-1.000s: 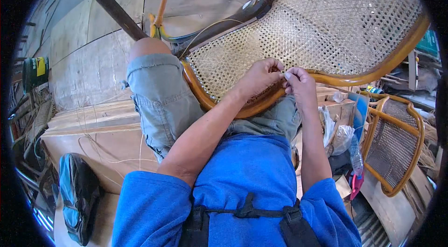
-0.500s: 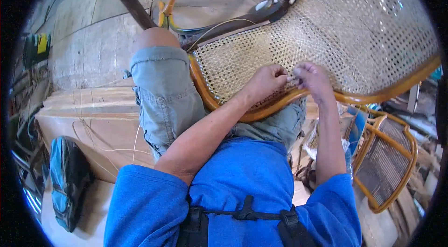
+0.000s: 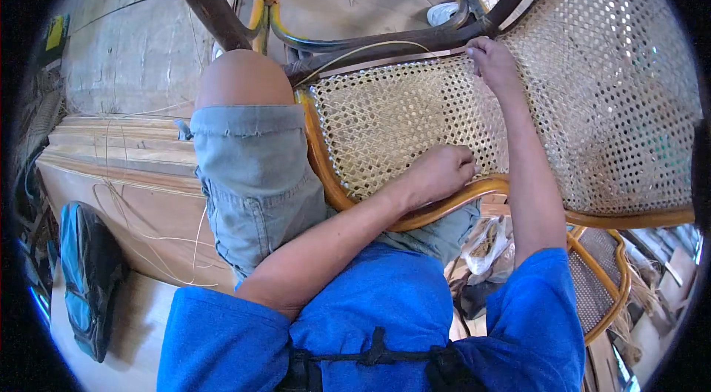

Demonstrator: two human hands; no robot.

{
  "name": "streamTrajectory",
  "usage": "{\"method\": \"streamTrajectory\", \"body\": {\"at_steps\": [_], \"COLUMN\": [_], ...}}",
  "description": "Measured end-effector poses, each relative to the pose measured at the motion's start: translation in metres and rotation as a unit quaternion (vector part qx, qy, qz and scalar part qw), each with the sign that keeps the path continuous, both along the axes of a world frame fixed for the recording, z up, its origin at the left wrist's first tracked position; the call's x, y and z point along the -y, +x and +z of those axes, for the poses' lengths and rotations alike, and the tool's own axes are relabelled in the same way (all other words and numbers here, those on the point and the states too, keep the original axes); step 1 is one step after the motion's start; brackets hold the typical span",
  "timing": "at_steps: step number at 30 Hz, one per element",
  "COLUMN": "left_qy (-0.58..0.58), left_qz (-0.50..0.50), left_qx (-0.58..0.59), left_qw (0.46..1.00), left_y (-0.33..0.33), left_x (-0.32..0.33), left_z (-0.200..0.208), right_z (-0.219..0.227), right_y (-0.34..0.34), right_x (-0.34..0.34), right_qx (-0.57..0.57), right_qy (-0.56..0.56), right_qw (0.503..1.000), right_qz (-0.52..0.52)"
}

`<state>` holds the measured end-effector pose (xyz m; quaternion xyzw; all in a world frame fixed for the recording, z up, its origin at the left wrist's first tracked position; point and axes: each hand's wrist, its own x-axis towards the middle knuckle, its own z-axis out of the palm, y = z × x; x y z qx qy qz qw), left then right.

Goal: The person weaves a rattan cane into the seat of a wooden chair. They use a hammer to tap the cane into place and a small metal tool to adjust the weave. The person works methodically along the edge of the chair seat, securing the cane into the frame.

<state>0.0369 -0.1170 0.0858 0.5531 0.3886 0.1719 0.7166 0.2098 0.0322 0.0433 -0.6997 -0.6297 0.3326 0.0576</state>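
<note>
Across my lap lies a rattan chair with a woven cane seat [image 3: 400, 114] and a brown curved wooden frame [image 3: 315, 147]. My left hand [image 3: 443, 170] rests on the weave by the near rim, its fingers curled closed. At the far edge of the seat, my right hand [image 3: 495, 64] is raised with thumb and fingers pinched together near the dark frame bar [image 3: 415, 38]. Anything in either set of fingers is too small or hidden to make out. A loose cane strand [image 3: 363, 51] arches over the seat's far left edge.
Stacked wooden boards [image 3: 141, 158] and a blue-and-black bag [image 3: 85, 281] lie to the left. Thin loose strands [image 3: 159, 236] trail over the boards. Another woven rattan piece [image 3: 596, 292] stands at the lower right, near a clear plastic bag [image 3: 485, 247]. The cane backrest [image 3: 615, 103] spreads to the right.
My right hand has moved away from my left, out to the far edge of the seat. My left hand has stayed by the near rim, a little lower in view.
</note>
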Motion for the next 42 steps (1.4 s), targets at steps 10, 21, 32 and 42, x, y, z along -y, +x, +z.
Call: {"method": "streamTrajectory", "body": {"at_steps": [10, 21, 32, 42], "left_qy": [-0.043, -0.035, -0.056, -0.042], "left_qz": [0.014, 0.029, 0.022, 0.022], "left_qx": [0.019, 0.020, 0.018, 0.023], "left_qw": [0.999, 0.999, 0.998, 0.999], "left_y": [0.001, 0.004, 0.004, 0.007], "left_x": [-0.004, -0.003, -0.003, -0.003], "left_z": [-0.003, -0.006, -0.008, -0.011], "right_z": [-0.010, -0.004, -0.018, -0.014], "right_y": [-0.002, -0.020, -0.016, -0.017], "right_x": [-0.009, 0.010, 0.022, 0.015], "right_qx": [0.147, 0.207, 0.216, 0.212], "right_qy": [-0.001, 0.095, 0.190, 0.140], "right_qw": [0.981, 0.968, 0.947, 0.959], "right_qz": [0.123, 0.104, 0.143, 0.126]}}
